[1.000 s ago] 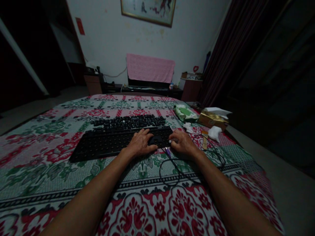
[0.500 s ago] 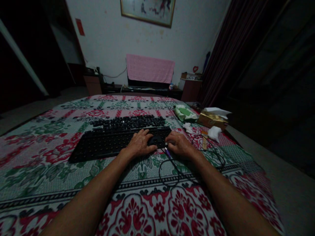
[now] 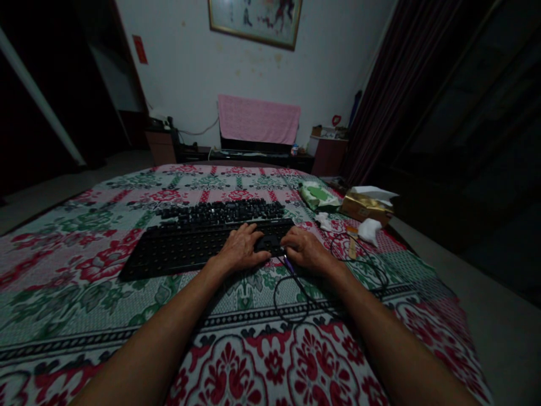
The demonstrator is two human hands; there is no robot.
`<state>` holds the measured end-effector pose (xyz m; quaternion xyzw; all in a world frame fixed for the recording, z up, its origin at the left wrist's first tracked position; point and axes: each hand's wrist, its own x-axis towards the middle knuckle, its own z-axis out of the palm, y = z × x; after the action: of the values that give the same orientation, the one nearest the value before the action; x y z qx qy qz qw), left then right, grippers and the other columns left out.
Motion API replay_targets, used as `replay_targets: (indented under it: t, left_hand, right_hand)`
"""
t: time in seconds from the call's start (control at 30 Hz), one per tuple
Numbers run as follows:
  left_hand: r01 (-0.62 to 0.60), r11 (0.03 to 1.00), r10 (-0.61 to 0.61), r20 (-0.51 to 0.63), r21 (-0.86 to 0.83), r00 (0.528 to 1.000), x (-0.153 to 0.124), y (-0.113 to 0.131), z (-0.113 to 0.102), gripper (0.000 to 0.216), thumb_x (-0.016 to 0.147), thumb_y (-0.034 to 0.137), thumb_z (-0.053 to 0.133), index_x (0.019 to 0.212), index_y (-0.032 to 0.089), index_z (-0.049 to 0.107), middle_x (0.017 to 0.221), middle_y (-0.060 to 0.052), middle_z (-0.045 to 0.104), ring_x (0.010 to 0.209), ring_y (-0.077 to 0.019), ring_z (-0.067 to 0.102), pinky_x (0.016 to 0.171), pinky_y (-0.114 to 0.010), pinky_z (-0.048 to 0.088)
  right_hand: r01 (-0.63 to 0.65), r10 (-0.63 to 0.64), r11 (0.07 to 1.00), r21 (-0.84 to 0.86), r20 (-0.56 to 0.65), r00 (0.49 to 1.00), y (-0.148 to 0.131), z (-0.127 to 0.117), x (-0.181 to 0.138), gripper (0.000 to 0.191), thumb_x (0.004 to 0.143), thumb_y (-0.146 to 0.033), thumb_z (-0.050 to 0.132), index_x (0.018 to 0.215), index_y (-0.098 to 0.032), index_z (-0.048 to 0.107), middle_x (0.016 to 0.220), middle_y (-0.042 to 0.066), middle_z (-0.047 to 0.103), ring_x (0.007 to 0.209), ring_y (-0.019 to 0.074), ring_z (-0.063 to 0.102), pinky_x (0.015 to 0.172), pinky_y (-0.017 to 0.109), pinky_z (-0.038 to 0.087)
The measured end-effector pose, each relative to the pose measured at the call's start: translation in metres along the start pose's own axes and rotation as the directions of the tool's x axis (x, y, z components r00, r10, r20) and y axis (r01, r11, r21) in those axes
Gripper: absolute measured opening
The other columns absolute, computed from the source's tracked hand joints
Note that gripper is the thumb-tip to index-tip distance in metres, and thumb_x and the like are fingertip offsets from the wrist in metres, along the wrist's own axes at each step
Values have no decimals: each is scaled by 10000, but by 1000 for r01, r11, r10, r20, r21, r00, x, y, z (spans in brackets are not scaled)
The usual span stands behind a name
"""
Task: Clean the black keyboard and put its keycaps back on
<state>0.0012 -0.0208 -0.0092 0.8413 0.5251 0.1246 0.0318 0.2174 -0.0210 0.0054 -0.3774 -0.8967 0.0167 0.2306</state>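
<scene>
A black keyboard (image 3: 177, 248) with its keycaps off lies slightly slanted on the patterned cloth. My left hand (image 3: 240, 248) rests flat on its right part, fingers and thumb stretched out, holding nothing. At the keyboard's right end, my right hand (image 3: 307, 248) is closed, its thumb and fingertips pinched together; what is between them is too small and dark to name. Just below those fingers lies a purple cable plug (image 3: 288, 264), its black cable (image 3: 302, 290) looping over the cloth. Loose black keycaps (image 3: 220, 210) are heaped along the keyboard's far edge.
Right of my hands are crumpled white tissues (image 3: 369, 231), a gold tissue box (image 3: 366, 207) and a green-and-white wipes pack (image 3: 319, 195). A small flat tan stick (image 3: 352, 248) lies by the cable. Beyond the table, a pink towel (image 3: 258, 118) hangs over a screen.
My right fingers have shifted very slightly at the keyboard's right end. My left hand has stayed in place, and the view has tilted a little.
</scene>
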Motion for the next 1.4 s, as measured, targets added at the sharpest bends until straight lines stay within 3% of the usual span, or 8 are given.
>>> replay_targets:
  t: [0.3, 0.6, 1.2, 1.4]
  left_hand:
    - [18, 1000, -18, 16, -3, 1000, 0, 2, -2, 639, 711, 620, 433, 1229, 244, 449, 1396, -75, 300, 1286, -307, 227, 1004, -469, 258]
    - [21, 1000, -21, 43, -9, 999, -1, 4, -6, 648, 715, 617, 429, 1240, 238, 436, 1405, -79, 288, 1294, -304, 212, 1003, -469, 249]
    - [17, 1000, -16, 46, -20, 999, -1, 4, -8, 647, 721, 603, 440, 1249, 230, 431, 1413, -88, 270, 1293, -312, 209, 998, -481, 248]
    - [17, 999, -16, 51, -28, 999, -1, 4, -9, 654, 718, 609, 438, 1255, 236, 422, 1412, -88, 273, 1293, -310, 210, 997, -484, 248]
  right_hand:
    - [3, -4, 999, 53, 31, 1000, 0, -5, -2, 203, 745, -101, 494, 881, -174, 626, 854, 42, 532, 765, 129, 496, 680, 239, 389]
    - [-87, 87, 996, -23, 3, 996, 12, -7, -6, 184, 658, -80, 498, 763, -165, 623, 780, 32, 527, 742, 136, 486, 656, 230, 371]
    - [-190, 190, 980, -62, -15, 982, 30, -6, -10, 154, 619, -113, 504, 693, -172, 625, 714, 20, 564, 677, 133, 501, 604, 221, 365]
    - [-234, 236, 972, 26, -96, 967, 35, -10, -12, 201, 669, -131, 498, 810, -178, 633, 799, 24, 588, 757, 141, 526, 685, 244, 395]
